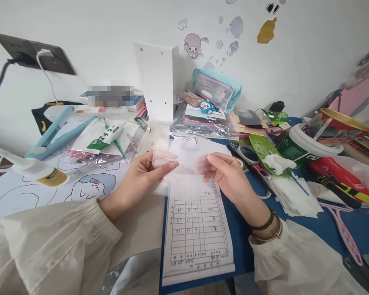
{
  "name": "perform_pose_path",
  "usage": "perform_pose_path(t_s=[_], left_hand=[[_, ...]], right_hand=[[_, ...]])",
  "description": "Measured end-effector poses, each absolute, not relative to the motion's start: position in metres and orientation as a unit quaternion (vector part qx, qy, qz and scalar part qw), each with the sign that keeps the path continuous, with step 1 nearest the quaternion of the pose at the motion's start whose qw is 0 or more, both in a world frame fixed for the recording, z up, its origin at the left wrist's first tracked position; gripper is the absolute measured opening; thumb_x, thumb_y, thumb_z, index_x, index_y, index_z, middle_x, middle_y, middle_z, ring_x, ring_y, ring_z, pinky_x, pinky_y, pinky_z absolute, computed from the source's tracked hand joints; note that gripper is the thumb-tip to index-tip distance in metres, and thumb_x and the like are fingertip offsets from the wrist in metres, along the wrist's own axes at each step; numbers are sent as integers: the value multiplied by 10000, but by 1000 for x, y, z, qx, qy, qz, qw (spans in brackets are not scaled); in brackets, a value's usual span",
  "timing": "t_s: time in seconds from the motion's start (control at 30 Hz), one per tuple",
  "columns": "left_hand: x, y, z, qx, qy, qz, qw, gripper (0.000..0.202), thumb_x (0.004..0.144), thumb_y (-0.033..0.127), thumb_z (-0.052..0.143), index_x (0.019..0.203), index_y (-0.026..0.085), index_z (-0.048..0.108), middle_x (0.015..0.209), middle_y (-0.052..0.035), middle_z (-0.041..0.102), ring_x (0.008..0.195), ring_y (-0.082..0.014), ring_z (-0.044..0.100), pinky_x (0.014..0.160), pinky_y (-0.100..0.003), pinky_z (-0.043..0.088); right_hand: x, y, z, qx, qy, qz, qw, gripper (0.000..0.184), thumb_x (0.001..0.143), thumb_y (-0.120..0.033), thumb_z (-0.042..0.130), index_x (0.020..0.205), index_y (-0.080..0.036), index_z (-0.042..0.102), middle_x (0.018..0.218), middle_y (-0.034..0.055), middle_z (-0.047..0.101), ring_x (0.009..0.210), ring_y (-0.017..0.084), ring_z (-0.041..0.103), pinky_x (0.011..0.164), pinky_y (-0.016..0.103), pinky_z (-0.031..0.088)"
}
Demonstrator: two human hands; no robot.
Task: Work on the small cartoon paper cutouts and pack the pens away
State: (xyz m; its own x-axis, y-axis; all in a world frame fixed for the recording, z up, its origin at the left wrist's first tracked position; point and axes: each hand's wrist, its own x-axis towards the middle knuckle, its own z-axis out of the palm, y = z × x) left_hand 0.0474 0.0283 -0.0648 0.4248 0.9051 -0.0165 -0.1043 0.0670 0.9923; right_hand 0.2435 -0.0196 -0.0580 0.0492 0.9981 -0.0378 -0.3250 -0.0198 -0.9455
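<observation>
A thin clear plastic sheet (186, 180), perhaps a bag, is stretched between my hands, blurred and see-through. My left hand (149, 169) pinches its left side between thumb and fingers. At the opposite edge, my right hand (230, 174) is closed on the plastic, thumb on the near side and some fingertips showing through it. Beneath lies a printed form (199, 241) with a ruled table and handwritten figures, upside down to me. The upper part of the form shows only through the plastic.
On the left are a white pump bottle (52, 176) and a green-and-white tube (106, 137). A white bracket (156, 82) and a clear pencil case (216, 88) stand behind. To the right are a green tray (258, 147), white tissues (291, 196), a tub (307, 143) and a pink razor (345, 233).
</observation>
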Motion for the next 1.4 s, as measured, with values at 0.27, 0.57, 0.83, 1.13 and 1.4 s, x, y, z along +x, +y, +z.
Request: perform_pose_path(t_s=[0.27,0.57,0.83,1.13,1.4], left_hand=[[43,26,-65,600,367,378,602,193,732,293,740,885,204,661,609,36,707,517,-116,646,452,-165,466],[43,24,-60,589,353,372,625,182,756,219,726,911,172,641,682,42,728,552,-92,672,470,-131,470],[43,24,-60,598,363,369,612,205,738,247,739,903,170,643,649,31,717,530,-96,663,444,-129,445],[41,25,-64,620,382,359,583,212,733,310,725,902,208,649,620,37,707,514,-133,662,427,-169,453],[42,22,-58,608,374,351,606,219,747,274,728,930,194,637,647,43,715,555,-113,670,463,-156,459]], right_hand=[[249,-22,-54,-411,-383,550,618,119,741,-322,696,774,-224,754,756,16,747,674,135,692,518,198,542],[255,-25,-50,-413,-385,576,592,125,696,-323,739,743,-208,756,751,28,752,659,150,709,510,196,564],[257,-26,-51,-416,-393,574,586,105,703,-303,734,744,-209,758,756,30,752,668,156,712,516,205,573],[257,-26,-49,-435,-387,570,580,134,652,-331,766,721,-217,755,727,28,748,648,167,707,511,236,574],[257,-26,-49,-436,-389,571,577,153,639,-347,777,716,-217,757,706,23,744,651,166,707,511,227,574]])
